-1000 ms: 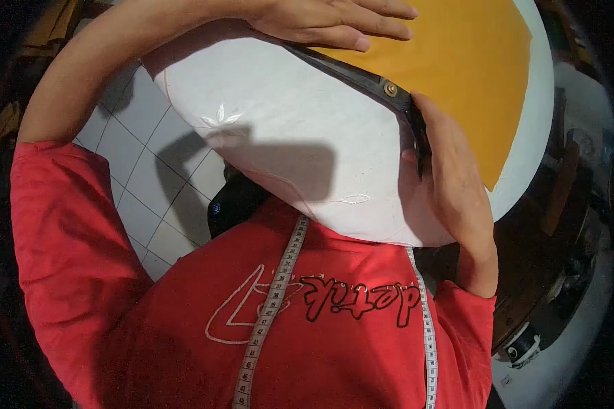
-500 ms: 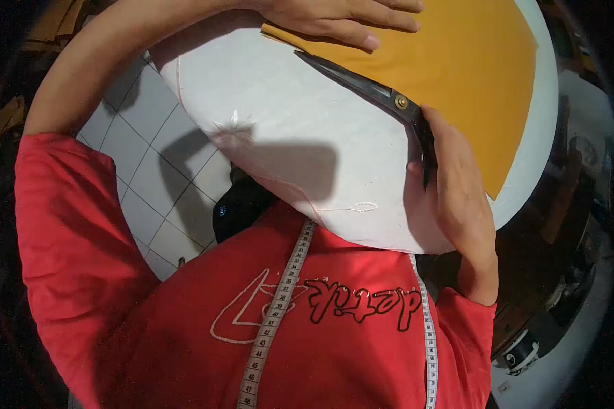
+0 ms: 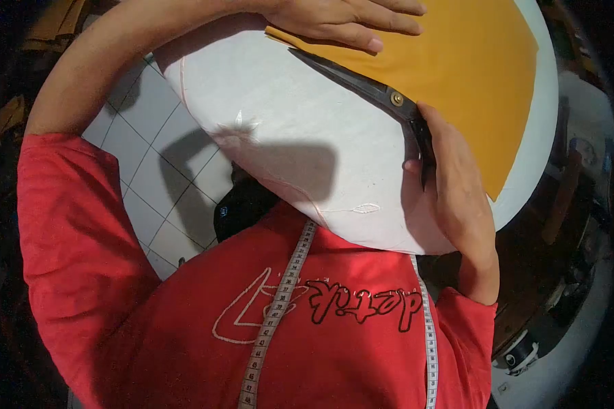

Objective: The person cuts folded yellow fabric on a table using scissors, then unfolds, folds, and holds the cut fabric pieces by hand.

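A mustard-yellow cloth lies on a rounded white surface in front of me. My left hand rests flat on the cloth near its upper left edge, fingers stretched out to the right. My right hand is wrapped round the handles of large black scissors with a brass pivot. The blades look closed together and point up and left, lying along the cloth's lower edge. Their tip is just below the folded left corner of the cloth.
A tape measure hangs round my neck over the red shirt. White floor tiles show below the surface's left side. On the right stands a dark wooden piece, with a small black-and-white object near its lower end.
The scissors have shifted slightly up and left along the cloth edge, with my right hand. My left hand has slid a little to the right.
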Tool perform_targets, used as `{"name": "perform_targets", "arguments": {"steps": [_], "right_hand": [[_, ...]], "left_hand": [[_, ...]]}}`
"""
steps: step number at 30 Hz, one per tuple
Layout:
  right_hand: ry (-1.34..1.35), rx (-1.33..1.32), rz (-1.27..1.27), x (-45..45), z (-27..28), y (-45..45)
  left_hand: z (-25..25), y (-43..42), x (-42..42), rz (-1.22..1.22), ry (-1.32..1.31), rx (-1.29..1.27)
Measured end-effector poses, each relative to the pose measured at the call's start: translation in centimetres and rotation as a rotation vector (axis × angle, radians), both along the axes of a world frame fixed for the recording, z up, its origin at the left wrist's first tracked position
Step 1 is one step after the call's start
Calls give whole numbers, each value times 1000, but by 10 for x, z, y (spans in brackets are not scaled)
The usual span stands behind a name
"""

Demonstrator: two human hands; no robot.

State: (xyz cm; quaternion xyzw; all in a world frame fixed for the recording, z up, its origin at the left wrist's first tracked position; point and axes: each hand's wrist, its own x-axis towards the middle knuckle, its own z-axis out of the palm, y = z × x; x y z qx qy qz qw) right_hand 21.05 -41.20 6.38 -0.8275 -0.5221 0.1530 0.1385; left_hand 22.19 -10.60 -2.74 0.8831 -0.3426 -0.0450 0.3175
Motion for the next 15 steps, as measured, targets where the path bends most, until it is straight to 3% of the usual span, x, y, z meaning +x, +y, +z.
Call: {"name": "perform_targets", "arguments": {"steps": [15], "right_hand": [[0, 33, 24, 1, -1, 3]], "left_hand": [[0, -5, 3, 17, -123, 82]]}}
